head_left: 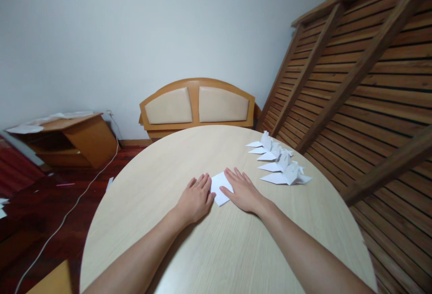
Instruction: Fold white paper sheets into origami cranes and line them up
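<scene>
A small folded white paper (221,189) lies flat near the middle of the round table. My left hand (196,197) rests palm down at its left edge, fingers stretched out and the thumb touching the paper. On the right side of the sheet, my right hand (245,192) lies flat with its fingertips and thumb on top, covering part of it. Several folded white paper figures (286,174) with pointed ends stand in a row farther right on the table.
The pale round wooden table (151,163) fills the foreground. Beyond it stands a headboard (195,100) with cream panels. A slatted wooden frame (364,87) leans on the right. At left are a low cabinet (91,141) and a white cable (72,208) across the floor.
</scene>
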`<state>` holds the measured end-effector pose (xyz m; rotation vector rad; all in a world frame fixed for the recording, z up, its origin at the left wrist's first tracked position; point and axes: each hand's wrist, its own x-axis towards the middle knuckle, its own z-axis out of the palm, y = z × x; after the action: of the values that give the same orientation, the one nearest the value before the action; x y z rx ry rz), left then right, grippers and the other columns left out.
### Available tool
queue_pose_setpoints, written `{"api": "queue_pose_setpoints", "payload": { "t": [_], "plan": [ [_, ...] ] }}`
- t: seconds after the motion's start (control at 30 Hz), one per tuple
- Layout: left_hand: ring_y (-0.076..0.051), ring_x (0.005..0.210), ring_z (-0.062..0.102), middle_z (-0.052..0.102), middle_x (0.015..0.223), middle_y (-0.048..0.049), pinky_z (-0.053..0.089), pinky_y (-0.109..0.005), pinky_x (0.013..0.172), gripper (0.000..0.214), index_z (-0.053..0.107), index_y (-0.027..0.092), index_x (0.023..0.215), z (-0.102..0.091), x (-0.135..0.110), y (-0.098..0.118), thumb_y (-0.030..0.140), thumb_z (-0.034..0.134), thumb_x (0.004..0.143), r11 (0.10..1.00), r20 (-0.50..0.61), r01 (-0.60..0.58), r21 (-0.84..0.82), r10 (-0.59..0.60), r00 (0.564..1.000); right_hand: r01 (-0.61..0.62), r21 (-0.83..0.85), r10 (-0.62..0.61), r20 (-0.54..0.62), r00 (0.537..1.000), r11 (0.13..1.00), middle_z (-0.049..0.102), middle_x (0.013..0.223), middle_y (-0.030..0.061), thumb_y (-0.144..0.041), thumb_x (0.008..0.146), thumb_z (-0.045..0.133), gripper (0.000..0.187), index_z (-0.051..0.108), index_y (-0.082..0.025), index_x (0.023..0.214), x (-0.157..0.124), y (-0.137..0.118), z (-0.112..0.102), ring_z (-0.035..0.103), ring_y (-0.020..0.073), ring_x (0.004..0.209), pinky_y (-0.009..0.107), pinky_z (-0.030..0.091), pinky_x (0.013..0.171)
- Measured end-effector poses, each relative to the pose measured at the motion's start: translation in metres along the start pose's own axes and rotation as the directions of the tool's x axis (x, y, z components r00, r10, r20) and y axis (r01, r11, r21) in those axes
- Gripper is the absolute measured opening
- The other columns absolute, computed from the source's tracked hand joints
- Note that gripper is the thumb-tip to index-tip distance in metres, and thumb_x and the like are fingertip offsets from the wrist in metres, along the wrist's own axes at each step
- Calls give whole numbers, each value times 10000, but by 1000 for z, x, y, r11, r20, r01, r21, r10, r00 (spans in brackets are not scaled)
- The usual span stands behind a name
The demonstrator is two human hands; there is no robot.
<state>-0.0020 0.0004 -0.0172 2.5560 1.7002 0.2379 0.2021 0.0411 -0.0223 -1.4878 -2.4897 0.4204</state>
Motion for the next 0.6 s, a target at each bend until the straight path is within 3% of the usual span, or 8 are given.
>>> {"api": "queue_pose_setpoints", "payload": {
  "t": [0.07, 0.13, 0.27, 0.43, 0.6],
  "plan": [
    [-297, 1463, 301, 358, 1556, -182, 232, -515, 1200, 551, 401, 85, 1460, -1, 1, -1, 352, 408, 978, 1000, -62, -23, -2, 23, 998, 2, -5, -2, -7, 1000, 1000, 223, 1624, 90, -603, 966, 312, 755, 271, -129, 1552, 0, 0, 0, 110, 326, 1510, 511, 115, 1208],
    [-257, 1465, 305, 374, 1558, -141, 241, -488, 1207, 522, 389, 135, 1472, -4, 2, -1, 298, 404, 977, 991, -96, -128, -47, 123, 988, 10, -6, -10, -15, 1000, 1000, 234, 1621, 90, -587, 970, 315, 737, 281, -132, 1549, -1, 1, 0, 111, 325, 1510, 508, 123, 1207],
    [-222, 1432, 376, 429, 1534, -97, 322, -460, 1180, 483, 388, 210, 1475, -5, 2, -3, 251, 362, 994, 930, -47, -333, -155, 330, 943, 25, -8, -26, -14, 1000, 1000, 255, 1616, 75, -520, 999, 286, 663, 299, -144, 1544, -1, 3, -1, 118, 315, 1510, 510, 146, 1204],
    [-277, 1438, 359, 398, 1539, -168, 345, -475, 1167, 493, 417, 144, 1449, -4, 1, -6, 255, 415, 969, 932, -39, -327, -154, 325, 945, 10, -45, -12, -46, 999, 999, 290, 1607, 69, -409, 1019, 293, 555, 376, -171, 1513, 1, 10, -4, 144, 338, 1502, 555, 188, 1183],
    [-290, 1433, 368, 405, 1536, -162, 339, -467, 1176, 574, 420, 144, 1449, -6, 0, -10, 206, 494, 883, 916, -63, -367, -161, 361, 930, 109, -36, -114, -228, 967, 993, 495, 1484, 105, -297, 971, 475, 394, 606, -179, 1324, 3, 11, -9, 333, 318, 1431, 520, 246, 1163]
  ]
}}
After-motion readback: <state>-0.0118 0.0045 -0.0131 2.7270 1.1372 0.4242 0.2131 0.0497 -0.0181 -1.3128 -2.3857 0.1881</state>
